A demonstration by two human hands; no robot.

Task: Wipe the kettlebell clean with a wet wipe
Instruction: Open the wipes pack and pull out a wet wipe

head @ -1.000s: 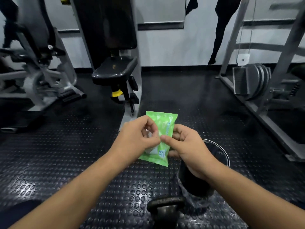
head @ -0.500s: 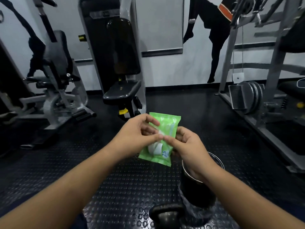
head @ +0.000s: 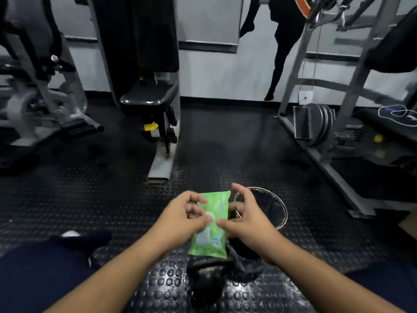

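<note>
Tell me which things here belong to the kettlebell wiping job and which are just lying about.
For the job:
- green plastic wet wipe pack, held between left hand and right hand
- black iron kettlebell on the studded rubber floor
- black-lined round bin, probably for the used wipe

Lying about:
- black padded machine seat
- grey steel weight plates

A green wipe pack (head: 211, 224) is held above a black kettlebell (head: 206, 281) standing upright on the floor.
</note>
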